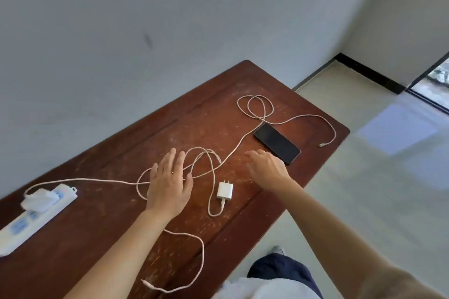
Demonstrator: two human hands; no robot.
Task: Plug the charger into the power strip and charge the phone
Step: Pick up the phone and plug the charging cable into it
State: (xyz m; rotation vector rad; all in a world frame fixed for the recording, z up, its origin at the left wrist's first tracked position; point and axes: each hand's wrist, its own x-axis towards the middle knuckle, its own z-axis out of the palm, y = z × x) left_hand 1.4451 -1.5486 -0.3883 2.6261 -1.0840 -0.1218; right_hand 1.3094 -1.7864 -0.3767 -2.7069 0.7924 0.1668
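A small white charger point(225, 191) lies flat mid-table, prongs pointing away, a white cable point(213, 172) plugged into its near end. That cable loops off to a free plug end point(322, 145) right of the black phone point(277, 143), which lies screen up. The white power strip point(36, 216) lies at the left edge with another white adapter point(38, 199) plugged in. My left hand point(170, 182) rests flat, fingers spread, over cable loops left of the charger. My right hand point(266, 167) hovers palm down, fingers apart, just short of the phone, holding nothing.
The brown wooden table point(121, 238) stands against a pale wall; its right edge drops to a tiled floor. A second cable runs from the plugged adapter under my left hand to a loose end point(147, 283) at the near edge.
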